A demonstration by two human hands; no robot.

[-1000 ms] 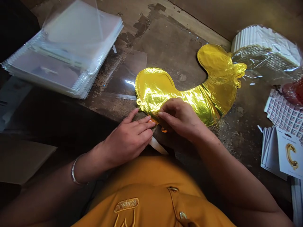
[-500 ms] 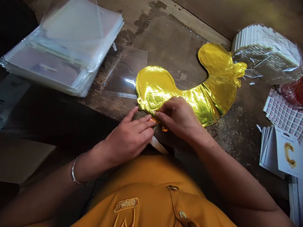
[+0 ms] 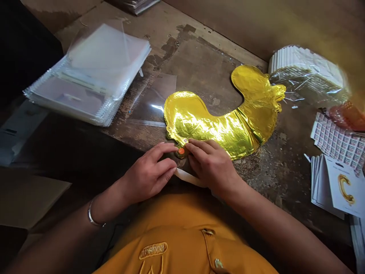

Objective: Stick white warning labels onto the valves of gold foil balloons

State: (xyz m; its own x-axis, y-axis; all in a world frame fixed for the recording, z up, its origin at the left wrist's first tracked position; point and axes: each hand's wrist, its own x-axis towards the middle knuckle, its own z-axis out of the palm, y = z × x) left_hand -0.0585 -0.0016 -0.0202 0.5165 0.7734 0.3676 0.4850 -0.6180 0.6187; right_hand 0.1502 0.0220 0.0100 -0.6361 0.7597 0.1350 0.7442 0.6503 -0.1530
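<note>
Clear-bag stack [image 3: 91,76] beyond left of left hand [image 3: 149,173], which sits half-open, fingertips beside orange-dotted tab [image 3: 181,151]. Tab now shows between hands. Right hand [image 3: 212,167] pinches edge of gold foil balloon [image 3: 216,129], lying ahead of it. Header cards [image 3: 345,190] far right.

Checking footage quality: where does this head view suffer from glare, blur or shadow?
In the head view, white glare burns across the crinkled gold foil balloon; a yellowish smear blurs the top right corner; shadow darkens the brown wooden bench edge at left.
</note>
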